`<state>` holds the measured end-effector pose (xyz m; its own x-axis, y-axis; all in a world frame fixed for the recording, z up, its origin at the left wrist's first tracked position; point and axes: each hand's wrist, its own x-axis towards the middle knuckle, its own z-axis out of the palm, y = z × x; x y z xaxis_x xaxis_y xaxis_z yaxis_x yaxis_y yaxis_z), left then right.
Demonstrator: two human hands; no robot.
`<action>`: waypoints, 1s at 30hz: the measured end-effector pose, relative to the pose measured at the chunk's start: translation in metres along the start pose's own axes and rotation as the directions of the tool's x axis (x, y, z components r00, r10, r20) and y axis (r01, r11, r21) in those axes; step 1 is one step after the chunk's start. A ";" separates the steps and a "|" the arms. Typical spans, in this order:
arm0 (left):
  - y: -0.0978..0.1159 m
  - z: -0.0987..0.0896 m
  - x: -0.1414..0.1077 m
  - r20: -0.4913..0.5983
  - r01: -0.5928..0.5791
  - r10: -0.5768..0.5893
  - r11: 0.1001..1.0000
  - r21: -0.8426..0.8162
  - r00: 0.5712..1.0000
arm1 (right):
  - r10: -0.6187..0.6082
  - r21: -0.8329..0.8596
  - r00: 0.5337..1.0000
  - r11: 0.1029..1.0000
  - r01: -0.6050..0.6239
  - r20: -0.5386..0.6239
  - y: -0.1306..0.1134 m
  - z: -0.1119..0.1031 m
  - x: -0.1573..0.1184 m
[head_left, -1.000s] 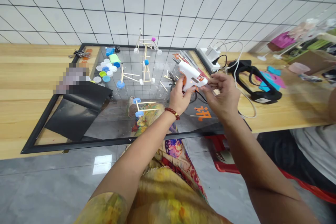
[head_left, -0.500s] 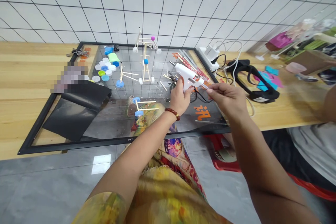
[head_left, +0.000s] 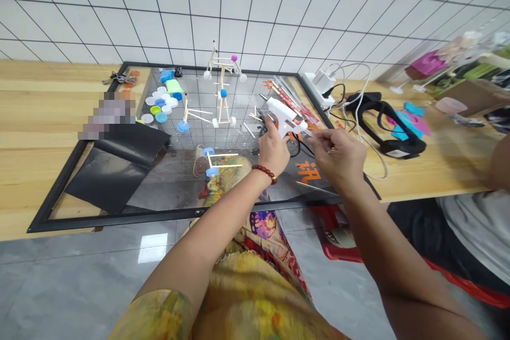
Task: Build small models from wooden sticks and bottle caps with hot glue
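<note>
White hot glue gun (head_left: 282,116) here, held up over the right side of a glass-topped board (head_left: 119,216) with a black frame, nozzle pointing up and away from the person. Their left hand (head_left: 274,151) is wrapped around the grip, fingers curled in and mostly hidden behind the gun, and there's a red bead bracelet (head_left: 263,173) on that wrist. The right hand (head_left: 338,156) sits just beside the gun, thumb and first finger pressed together, pinching a thin pale stick (head_left: 309,135) whose tip is right by the front of the gun. The other fingertips (head_left: 327,150) curl in loosely.

A black cord (head_left: 297,149) trails from under the gun, and loose wooden sticks (head_left: 249,130) lie just behind it. Further left on the glass there are little stick models with blue caps and balls, like the tall one (head_left: 222,109) and the one lying low near the hands (head_left: 219,162), plus a pile of bottle caps (head_left: 161,101) and a black sheet (head_left: 115,170).

Off to the right on the wooden table (head_left: 438,180) are a power strip (head_left: 323,85), a black headset-type thing (head_left: 384,128) and some cyan foam shapes (head_left: 410,123). A co-worker in a grey top (head_left: 478,234) sits at the right edge, arm resting by the table.
</note>
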<state>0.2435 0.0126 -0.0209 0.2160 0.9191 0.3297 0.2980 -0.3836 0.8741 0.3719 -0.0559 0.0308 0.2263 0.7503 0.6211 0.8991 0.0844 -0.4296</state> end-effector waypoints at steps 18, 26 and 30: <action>-0.003 0.000 -0.002 0.029 -0.208 0.206 0.976 0.063 0.978 | 0.256 0.572 0.781 0.558 -0.601 0.570 -0.009 -0.016 0.020; -0.001 0.005 -0.008 0.019 -0.060 0.059 0.997 0.043 0.998 | -0.005 -0.011 0.999 1.000 0.005 -0.044 -0.005 0.000 0.000; 0.001 0.005 -0.010 0.080 -0.061 0.055 0.995 0.076 0.995 | -0.028 -0.036 0.999 0.999 0.027 -0.042 0.000 0.000 0.006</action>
<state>0.2468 0.0027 -0.0249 0.3058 0.8864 0.3474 0.3542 -0.4446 0.8227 0.3731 -0.0518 0.0348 0.2164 0.7193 0.6601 0.9179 0.0805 -0.3887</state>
